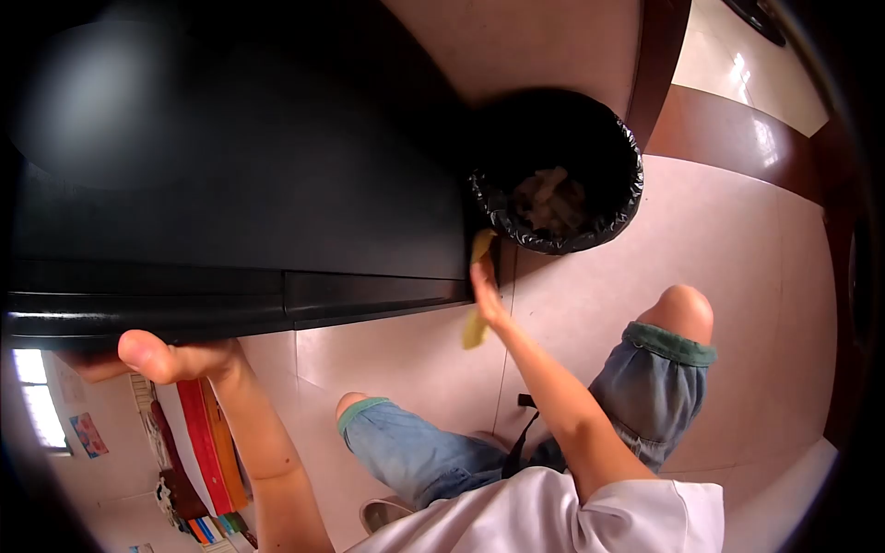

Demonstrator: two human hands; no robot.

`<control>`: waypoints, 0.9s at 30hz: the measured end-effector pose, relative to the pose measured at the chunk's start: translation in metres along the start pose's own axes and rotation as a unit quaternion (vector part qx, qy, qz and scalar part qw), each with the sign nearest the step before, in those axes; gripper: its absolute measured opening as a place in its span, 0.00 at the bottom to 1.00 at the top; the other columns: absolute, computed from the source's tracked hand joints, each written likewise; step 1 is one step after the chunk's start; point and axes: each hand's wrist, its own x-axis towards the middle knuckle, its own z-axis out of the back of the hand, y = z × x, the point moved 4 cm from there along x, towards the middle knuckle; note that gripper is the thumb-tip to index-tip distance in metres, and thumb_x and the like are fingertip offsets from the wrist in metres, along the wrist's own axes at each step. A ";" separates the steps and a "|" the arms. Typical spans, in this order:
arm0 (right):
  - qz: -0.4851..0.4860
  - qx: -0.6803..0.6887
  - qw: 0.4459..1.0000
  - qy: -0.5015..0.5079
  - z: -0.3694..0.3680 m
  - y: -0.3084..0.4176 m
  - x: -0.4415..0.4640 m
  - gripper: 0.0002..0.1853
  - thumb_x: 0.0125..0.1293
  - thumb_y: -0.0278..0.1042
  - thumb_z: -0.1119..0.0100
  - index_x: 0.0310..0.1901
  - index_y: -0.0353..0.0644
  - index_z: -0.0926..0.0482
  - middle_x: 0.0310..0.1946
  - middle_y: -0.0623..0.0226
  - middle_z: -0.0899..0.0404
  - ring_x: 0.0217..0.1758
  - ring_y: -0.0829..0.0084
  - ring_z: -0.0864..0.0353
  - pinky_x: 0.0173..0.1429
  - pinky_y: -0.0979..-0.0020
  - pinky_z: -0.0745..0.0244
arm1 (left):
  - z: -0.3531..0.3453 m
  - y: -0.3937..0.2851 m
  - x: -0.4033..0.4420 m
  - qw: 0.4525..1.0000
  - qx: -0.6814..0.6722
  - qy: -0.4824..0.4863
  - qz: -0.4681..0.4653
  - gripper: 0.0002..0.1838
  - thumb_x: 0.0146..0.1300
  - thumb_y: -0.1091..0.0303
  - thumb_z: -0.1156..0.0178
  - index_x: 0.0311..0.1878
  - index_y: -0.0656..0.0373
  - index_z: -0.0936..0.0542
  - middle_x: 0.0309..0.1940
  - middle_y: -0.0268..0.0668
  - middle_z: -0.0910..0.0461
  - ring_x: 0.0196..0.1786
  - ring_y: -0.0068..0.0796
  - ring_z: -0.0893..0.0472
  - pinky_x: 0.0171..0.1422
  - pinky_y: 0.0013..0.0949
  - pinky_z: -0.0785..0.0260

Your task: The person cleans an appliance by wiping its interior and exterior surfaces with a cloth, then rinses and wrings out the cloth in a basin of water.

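Note:
A large black piece of furniture (249, 175) fills the upper left. My left hand (175, 358) is at its lower edge, thumb showing, the other fingers partly hidden beneath the edge. My right hand (485, 288) presses a yellow cloth (476, 332) against the right end of the black furniture, fingers stretched out over the cloth. Just above and to the right of that hand stands a round bin (630, 198) lined with a black bag, with crumpled pale paper (553, 198) inside.
Pale floor tiles (737, 276) lie around my bent knees. A dark brown strip (737, 134) crosses the floor at the upper right. Books (217, 530) and a red and orange striped item (207, 447) appear at lower left, near a window (39, 401).

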 end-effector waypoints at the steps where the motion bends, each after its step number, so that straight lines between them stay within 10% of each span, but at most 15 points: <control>1: -0.034 -0.013 0.999 -0.004 0.009 -0.038 0.017 0.39 0.69 0.61 0.67 0.70 0.39 0.56 0.72 0.59 0.59 0.74 0.64 0.60 0.74 0.68 0.63 | 0.000 0.002 -0.001 1.000 -0.008 0.010 0.002 0.42 0.56 0.35 0.59 0.60 0.65 0.46 0.52 0.48 0.39 0.58 0.36 0.34 0.55 0.43 0.32; 8: 0.032 0.011 0.999 -0.043 0.051 -0.186 0.072 0.40 0.68 0.65 0.69 0.70 0.40 0.51 0.68 0.61 0.46 0.69 0.67 0.46 0.70 0.69 0.53 | -0.021 -0.009 -0.034 0.993 -0.044 0.081 0.073 0.43 0.57 0.38 0.56 0.64 0.64 0.49 0.54 0.52 0.40 0.58 0.39 0.33 0.43 0.40 0.24; 12: -0.253 -0.129 0.955 -0.082 0.046 -0.173 0.057 0.36 0.70 0.60 0.81 0.64 0.39 0.41 0.54 0.42 0.29 0.58 0.47 0.31 0.61 0.58 0.37 | -0.039 -0.014 -0.032 0.996 -0.028 0.075 0.040 0.44 0.58 0.40 0.56 0.67 0.64 0.55 0.59 0.55 0.46 0.61 0.42 0.36 0.47 0.40 0.26; 15: -0.283 -0.168 0.933 -0.143 0.050 -0.051 0.027 0.32 0.70 0.57 0.78 0.58 0.39 0.33 0.52 0.39 0.29 0.58 0.45 0.32 0.60 0.56 0.37 | -0.048 -0.017 -0.077 0.995 -0.049 0.085 -0.034 0.46 0.61 0.44 0.57 0.69 0.68 0.64 0.67 0.59 0.58 0.66 0.47 0.42 0.62 0.44 0.38; 16: -0.155 -0.173 0.963 -0.136 0.050 -0.012 0.021 0.28 0.70 0.53 0.71 0.51 0.35 0.30 0.50 0.37 0.29 0.57 0.43 0.33 0.59 0.56 0.37 | -0.050 -0.014 -0.101 0.983 -0.053 0.106 -0.139 0.48 0.62 0.47 0.55 0.68 0.72 0.67 0.68 0.58 0.62 0.68 0.43 0.45 0.71 0.44 0.51; 21: -0.076 -0.125 0.973 -0.179 0.038 0.097 -0.005 0.22 0.71 0.49 0.63 0.39 0.35 0.29 0.36 0.49 0.29 0.40 0.49 0.30 0.48 0.57 0.36 | -0.070 -0.042 -0.117 0.924 -0.094 0.354 -0.107 0.38 0.54 0.54 0.43 0.65 0.65 0.42 0.64 0.46 0.42 0.60 0.42 0.32 0.60 0.40 0.36; 27: -0.016 0.005 0.986 -0.167 0.000 0.349 -0.062 0.21 0.72 0.47 0.63 0.39 0.34 0.30 0.33 0.57 0.32 0.36 0.61 0.32 0.44 0.69 0.36 | -0.028 -0.047 -0.089 0.812 -0.192 0.548 0.060 0.39 0.46 0.68 0.35 0.63 0.58 0.39 0.58 0.47 0.41 0.57 0.51 0.32 0.58 0.44 0.34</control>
